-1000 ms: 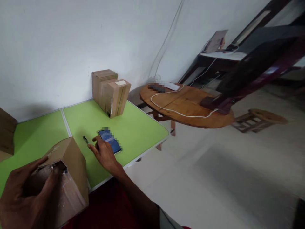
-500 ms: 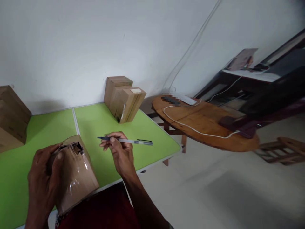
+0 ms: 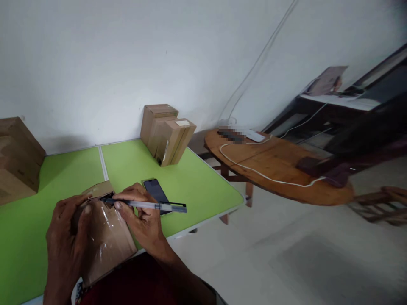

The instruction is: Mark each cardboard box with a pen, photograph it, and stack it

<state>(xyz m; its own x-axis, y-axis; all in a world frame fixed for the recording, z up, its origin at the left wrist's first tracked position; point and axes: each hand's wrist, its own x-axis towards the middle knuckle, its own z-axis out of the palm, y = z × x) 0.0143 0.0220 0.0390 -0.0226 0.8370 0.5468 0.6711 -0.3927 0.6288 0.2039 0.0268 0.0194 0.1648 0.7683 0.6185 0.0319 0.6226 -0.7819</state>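
A brown cardboard box [image 3: 108, 241] with shiny clear tape rests at the near edge of the green table [image 3: 193, 190]. Its top edge has a torn, dark opening. My left hand [image 3: 68, 237] grips the box from the left, thumb on the taped face and fingers over the top. Pinched in my right hand [image 3: 143, 218] is a pen [image 3: 168, 207] with a clear barrel and a black clip, its tip end at the torn opening. How deep the tip reaches is hidden. Just beyond my right hand a smartphone [image 3: 155, 190] lies on the table, partly covered by the hand and pen.
More cardboard boxes [image 3: 176, 140] stand at the back of the table by the wall, and others [image 3: 17, 165] at the left. A round wooden table [image 3: 273, 163] with a white cable [image 3: 254, 168] is at the right. A wooden stool [image 3: 378, 205] stands beyond it.
My right hand has moved left with the pen, bringing its tip end to the torn opening. The smartphone now shows behind that hand. My left hand keeps its hold on the box.
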